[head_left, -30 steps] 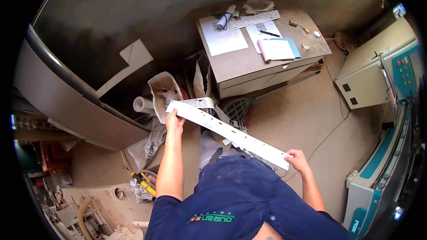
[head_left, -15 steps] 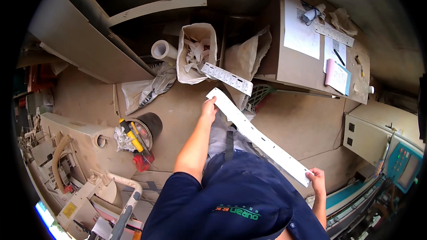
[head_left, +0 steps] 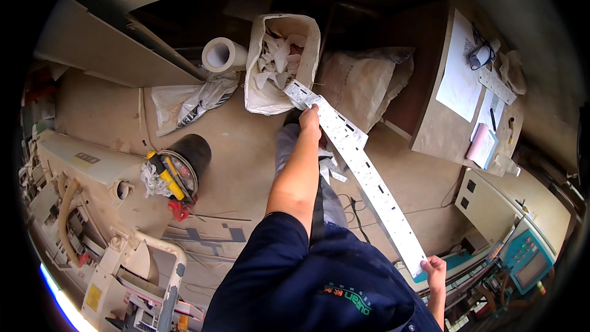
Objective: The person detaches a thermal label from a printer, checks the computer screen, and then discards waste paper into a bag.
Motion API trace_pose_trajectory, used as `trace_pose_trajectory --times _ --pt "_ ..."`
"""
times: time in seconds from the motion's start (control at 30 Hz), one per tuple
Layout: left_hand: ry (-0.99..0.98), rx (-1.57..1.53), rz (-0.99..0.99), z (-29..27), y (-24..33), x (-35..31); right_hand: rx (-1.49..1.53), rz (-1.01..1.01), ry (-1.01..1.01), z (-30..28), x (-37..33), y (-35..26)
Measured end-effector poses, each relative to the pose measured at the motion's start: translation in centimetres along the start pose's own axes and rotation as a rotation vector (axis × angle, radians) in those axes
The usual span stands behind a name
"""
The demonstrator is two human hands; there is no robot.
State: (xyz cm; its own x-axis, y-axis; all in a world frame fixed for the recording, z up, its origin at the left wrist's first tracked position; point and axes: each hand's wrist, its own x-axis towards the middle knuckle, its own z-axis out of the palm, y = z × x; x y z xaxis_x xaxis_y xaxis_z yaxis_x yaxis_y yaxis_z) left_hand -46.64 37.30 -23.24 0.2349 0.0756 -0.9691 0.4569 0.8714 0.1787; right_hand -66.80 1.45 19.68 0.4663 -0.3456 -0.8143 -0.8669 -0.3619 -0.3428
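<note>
Strip (head_left: 384,200) btwn L fingers (head_left: 314,112), R fingers (head_left: 428,265)

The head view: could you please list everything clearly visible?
Printed strip: at least one, white, between hands
Open sack: one, whitish, upper middle
Scraps: several, white, in open sack
Roll: one, white, left of scraps
Bag: one, greyish, below roll
Bucket: one, black, left of centre
Desk: one, brown, right
Notebook: one, pink and blue, on desk
Pen: one, black, on desk
Control panel: one, teal, lower right
Machinery: count unclear, beige, lower left
Left hand: one, bare, upper middle
Right hand: one, bare, lower right
</note>
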Motion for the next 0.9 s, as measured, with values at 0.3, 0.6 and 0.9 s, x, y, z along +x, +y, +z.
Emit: trace_pose_trajectory --times 0.3,0.6,0.9 --pt "-0.359 0.059 0.126 0.9 -0.4 -3.7 -0.112 -0.095 -0.057 1.6 2.6 -2.6" --pt "-0.932 0.858 0.201 -0.9 -0.1 -21.0 -0.502 -0.253 0.024 5.4 5.4 -6.0" --pt "-1.194 1.087 0.246 0.6 -2.2 -28.1 -0.062 -0.527 -0.198 12.1 5.5 -9.1"
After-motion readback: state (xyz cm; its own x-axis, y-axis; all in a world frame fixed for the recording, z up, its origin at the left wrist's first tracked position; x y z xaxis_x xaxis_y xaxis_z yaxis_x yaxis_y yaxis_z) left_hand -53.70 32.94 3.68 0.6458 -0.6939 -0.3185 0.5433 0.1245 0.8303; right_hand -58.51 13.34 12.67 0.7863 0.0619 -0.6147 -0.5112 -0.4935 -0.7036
